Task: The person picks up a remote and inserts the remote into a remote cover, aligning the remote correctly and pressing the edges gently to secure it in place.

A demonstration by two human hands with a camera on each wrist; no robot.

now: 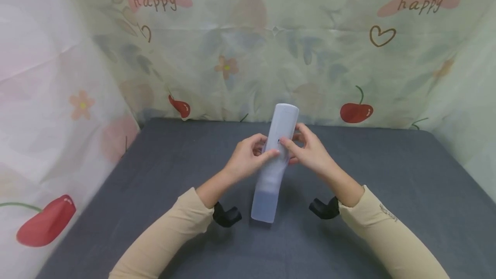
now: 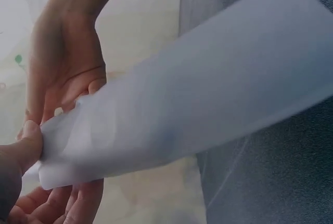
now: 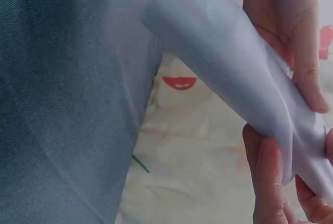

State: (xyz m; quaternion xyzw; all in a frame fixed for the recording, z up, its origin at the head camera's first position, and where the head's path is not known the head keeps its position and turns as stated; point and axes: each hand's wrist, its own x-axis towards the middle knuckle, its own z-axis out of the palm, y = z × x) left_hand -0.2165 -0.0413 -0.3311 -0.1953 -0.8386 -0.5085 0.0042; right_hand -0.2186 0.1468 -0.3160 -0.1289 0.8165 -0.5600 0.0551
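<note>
In the head view, a long, pale-white, smooth, tube-like object (image 1: 273,171) is held near the centre, tilted from 1 o'clock to 7 o'clock above a dark grey, cloth-covered table (image 1: 155,201); whether its lower end is touching cannot be told. It is gripped from 9 o'clock by the left hand (image 1: 248,154) and from 3 o'clock by the right hand (image 1: 313,150), both partly closed, thumbs in front and fingers behind. In the left wrist view, its broad end is pointed toward 2 o'clock, unsupported by either hand; sagging or swinging could be caused by that. In the right wrist view, a loose-looking fold (image 3: 281,115) is shown toward 4 o'clock; it could be creased or snagged if pulled unevenly, and slipping could follow from eased thumbs.
</note>
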